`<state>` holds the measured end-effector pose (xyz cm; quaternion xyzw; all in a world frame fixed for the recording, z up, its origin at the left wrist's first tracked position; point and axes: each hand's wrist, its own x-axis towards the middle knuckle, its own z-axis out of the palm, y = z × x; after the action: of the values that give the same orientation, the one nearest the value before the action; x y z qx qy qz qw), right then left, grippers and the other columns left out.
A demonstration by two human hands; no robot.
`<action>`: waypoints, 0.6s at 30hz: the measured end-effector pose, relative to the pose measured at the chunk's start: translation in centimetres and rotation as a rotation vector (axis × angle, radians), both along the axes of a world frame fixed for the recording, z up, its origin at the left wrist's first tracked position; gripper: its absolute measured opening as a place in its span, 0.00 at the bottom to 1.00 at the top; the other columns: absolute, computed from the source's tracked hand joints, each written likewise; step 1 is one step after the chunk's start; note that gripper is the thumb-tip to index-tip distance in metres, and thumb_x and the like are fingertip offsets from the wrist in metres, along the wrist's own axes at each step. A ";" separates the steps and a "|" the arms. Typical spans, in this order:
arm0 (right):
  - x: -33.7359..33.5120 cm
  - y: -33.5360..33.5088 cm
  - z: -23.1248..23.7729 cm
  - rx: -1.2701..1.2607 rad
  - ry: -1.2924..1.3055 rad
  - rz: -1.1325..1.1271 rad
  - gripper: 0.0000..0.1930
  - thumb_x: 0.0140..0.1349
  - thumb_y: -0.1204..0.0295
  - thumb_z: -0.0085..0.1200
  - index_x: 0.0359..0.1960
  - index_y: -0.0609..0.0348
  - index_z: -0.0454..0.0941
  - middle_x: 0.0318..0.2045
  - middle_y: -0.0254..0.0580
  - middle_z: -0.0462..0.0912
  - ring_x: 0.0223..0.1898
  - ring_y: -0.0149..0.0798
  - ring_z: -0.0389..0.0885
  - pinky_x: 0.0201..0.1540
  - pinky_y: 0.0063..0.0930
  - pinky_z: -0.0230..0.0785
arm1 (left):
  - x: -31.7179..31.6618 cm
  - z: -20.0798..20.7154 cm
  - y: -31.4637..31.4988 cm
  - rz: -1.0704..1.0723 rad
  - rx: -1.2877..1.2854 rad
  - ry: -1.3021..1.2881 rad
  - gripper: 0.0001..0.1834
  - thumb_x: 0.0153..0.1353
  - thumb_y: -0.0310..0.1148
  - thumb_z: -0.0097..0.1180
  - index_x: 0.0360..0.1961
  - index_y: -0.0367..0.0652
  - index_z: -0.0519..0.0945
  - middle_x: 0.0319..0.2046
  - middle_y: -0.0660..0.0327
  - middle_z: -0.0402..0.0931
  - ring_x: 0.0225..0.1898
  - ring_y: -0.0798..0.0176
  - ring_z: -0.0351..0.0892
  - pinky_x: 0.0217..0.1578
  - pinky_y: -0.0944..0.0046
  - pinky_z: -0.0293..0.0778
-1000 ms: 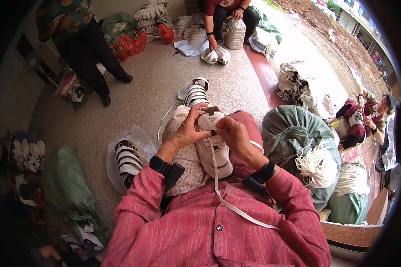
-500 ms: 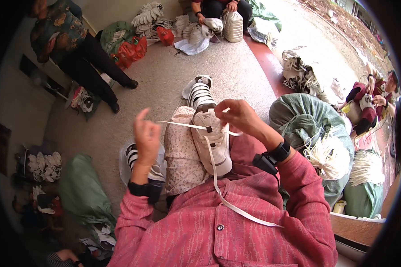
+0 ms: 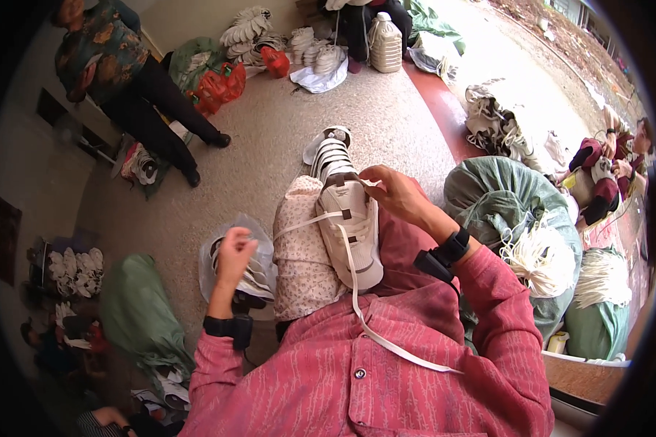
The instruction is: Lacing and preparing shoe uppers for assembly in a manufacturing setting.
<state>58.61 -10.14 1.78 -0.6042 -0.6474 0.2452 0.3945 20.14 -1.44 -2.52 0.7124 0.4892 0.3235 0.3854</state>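
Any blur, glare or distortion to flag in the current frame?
Head view: left hand motion-blurred, white shoe sharper; head view: outdoor ground at upper right washed out by daylight; head view: lower left dark, edges bent near the rim.

way through at the far left, tighter elsewhere
bare floor (image 3: 259, 171) gave passing room off the lap's (image 3: 302, 266) far-left corner; striped shoe parts (image 3: 333, 159) blocked the far edge, a green sack (image 3: 514, 207) the right, and a white lace (image 3: 311, 221) crossed the left side.
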 end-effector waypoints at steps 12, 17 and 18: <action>-1.8 3.7 -1.3 -0.109 0.340 0.240 0.20 0.58 0.66 0.61 0.49 0.65 0.76 0.39 0.44 0.81 0.41 0.32 0.78 0.46 0.26 0.70 | 14.8 3.9 -4.1 -0.582 0.417 0.117 0.13 0.53 0.24 0.60 0.41 0.43 0.77 0.27 0.62 0.68 0.27 0.62 0.74 0.27 0.63 0.70; -1.1 3.4 0.2 -0.225 0.275 0.326 0.24 0.55 0.68 0.64 0.52 0.65 0.76 0.37 0.36 0.81 0.38 0.26 0.75 0.44 0.23 0.70 | 15.6 2.7 -4.5 -0.616 0.548 0.129 0.08 0.53 0.22 0.57 0.35 0.42 0.79 0.31 0.59 0.68 0.33 0.56 0.75 0.33 0.61 0.72; -0.9 3.3 0.4 -0.272 0.210 0.362 0.24 0.54 0.70 0.64 0.53 0.65 0.75 0.37 0.33 0.81 0.38 0.25 0.75 0.44 0.22 0.70 | 15.6 3.0 -4.5 -0.616 0.551 0.130 0.08 0.53 0.22 0.57 0.35 0.42 0.79 0.31 0.59 0.68 0.33 0.56 0.75 0.33 0.61 0.72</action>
<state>57.70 -6.84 2.15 -0.4970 -0.6618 0.4581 0.3242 35.73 -5.97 0.49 0.9209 0.1716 0.2659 0.2275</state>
